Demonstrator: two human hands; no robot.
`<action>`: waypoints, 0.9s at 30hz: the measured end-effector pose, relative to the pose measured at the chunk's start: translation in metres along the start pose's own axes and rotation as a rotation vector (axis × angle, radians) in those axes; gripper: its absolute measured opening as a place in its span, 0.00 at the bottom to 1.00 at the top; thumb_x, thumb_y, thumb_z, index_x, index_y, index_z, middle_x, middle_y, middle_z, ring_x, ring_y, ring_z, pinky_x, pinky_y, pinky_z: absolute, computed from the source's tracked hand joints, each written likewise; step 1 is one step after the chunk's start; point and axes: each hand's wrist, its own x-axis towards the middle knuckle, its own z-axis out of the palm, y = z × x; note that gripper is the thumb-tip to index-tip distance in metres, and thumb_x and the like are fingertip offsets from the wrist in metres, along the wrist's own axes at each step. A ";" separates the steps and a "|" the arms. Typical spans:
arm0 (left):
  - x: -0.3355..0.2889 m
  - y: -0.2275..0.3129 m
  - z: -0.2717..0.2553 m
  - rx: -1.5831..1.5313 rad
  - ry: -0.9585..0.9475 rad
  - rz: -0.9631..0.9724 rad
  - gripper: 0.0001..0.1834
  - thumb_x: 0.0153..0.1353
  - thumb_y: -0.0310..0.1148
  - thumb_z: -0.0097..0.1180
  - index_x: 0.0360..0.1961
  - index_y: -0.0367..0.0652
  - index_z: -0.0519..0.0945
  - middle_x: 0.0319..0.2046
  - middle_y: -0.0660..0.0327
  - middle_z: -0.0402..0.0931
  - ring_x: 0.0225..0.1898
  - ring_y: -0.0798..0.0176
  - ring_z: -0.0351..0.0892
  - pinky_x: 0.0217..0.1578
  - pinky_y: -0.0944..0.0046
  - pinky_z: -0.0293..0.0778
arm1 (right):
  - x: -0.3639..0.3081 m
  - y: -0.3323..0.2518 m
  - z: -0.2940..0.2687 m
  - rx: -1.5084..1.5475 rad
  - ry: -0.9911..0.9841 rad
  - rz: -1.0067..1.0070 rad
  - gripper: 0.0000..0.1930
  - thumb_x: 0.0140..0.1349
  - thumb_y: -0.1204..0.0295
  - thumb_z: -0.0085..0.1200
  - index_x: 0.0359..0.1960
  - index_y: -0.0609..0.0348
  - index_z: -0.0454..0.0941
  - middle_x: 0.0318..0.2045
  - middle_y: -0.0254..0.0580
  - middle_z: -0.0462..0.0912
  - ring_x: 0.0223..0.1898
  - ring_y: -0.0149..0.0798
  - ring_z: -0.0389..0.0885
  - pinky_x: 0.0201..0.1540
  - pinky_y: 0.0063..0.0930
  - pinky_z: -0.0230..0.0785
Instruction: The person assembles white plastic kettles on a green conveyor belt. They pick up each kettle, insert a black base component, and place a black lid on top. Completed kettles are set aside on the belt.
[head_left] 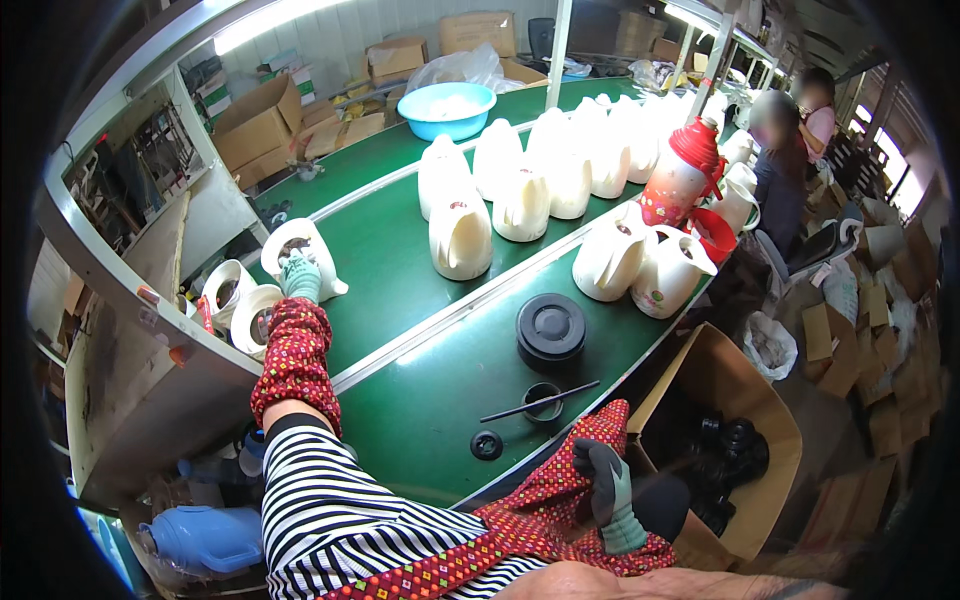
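My left hand [300, 276], in a mint-green glove, reaches to the far left of the green work surface. Its fingers are closed at the open mouth of a white thermos jug shell [322, 262], the fingertips partly hidden there. Two more white shells, a round-mouthed one [226, 284] and another [243, 322], sit beside that wrist. My right hand [608, 490], gloved in grey and green, hangs low over my patterned apron [545, 478]. Its fingers look loosely apart, with nothing visible in them. An open carton [770, 490] holding black round parts [735, 445] stands to its right.
In front of me lie a black round lid [552, 328], a small dark cup [543, 401] with a thin black rod [500, 413] across it, and a small black cap [486, 445]. White jugs [461, 240] line the bench beside a red flowered thermos [682, 175]. Two people [778, 150] are far right.
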 end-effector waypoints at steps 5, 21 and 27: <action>-0.059 0.050 -0.024 -0.154 -0.074 0.197 0.33 0.63 0.46 0.66 0.66 0.44 0.73 0.54 0.44 0.84 0.54 0.41 0.85 0.55 0.47 0.80 | 0.000 -0.024 -0.001 -0.086 -0.055 0.011 0.20 0.79 0.63 0.53 0.60 0.68 0.81 0.52 0.44 0.87 0.52 0.35 0.84 0.59 0.29 0.75; -0.331 0.114 -0.255 -0.456 -0.582 1.925 0.32 0.57 0.39 0.73 0.61 0.40 0.77 0.62 0.47 0.77 0.40 0.49 0.87 0.38 0.54 0.85 | 0.051 -0.118 0.013 0.094 -0.603 0.183 0.34 0.69 0.63 0.68 0.72 0.63 0.70 0.62 0.44 0.82 0.61 0.35 0.79 0.66 0.33 0.72; -0.341 0.122 -0.199 -1.264 -0.969 1.178 0.43 0.61 0.19 0.64 0.77 0.38 0.61 0.77 0.46 0.59 0.60 0.54 0.79 0.58 0.58 0.78 | -0.027 -0.105 -0.043 0.401 -0.249 0.209 0.31 0.70 0.63 0.64 0.70 0.65 0.71 0.60 0.46 0.83 0.59 0.41 0.83 0.65 0.37 0.75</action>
